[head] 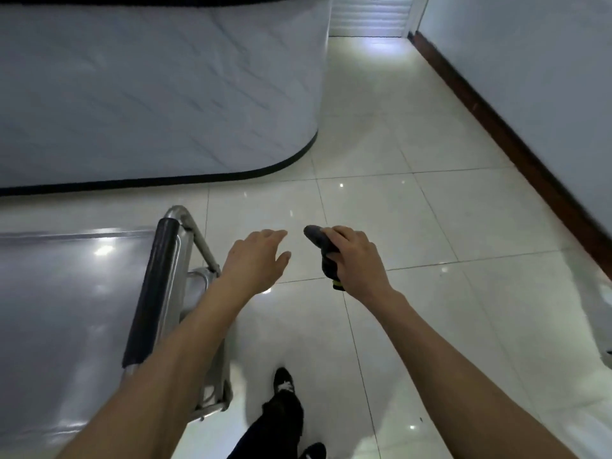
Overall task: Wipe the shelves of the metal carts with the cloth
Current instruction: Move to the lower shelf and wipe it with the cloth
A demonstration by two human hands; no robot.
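Observation:
A metal cart stands at the lower left, its shiny top shelf (66, 293) reflecting the ceiling lights. Its handle bar has a black grip (150, 293) on steel tubing. My left hand (255, 260) hovers over the floor just right of the handle, fingers apart, holding nothing. My right hand (354, 260) is further right, closed on a bunched dark grey cloth (319, 241) with a yellow tag at its lower end. Neither hand touches the cart.
A curved white marble-patterned counter (165, 94) with a black base strip fills the upper left. Glossy white floor tiles (414, 210) run toward a doorway at the top. A white wall with a dark brown skirting (496, 127) runs along the right. My dark-trousered legs and shoes (283, 382) are below.

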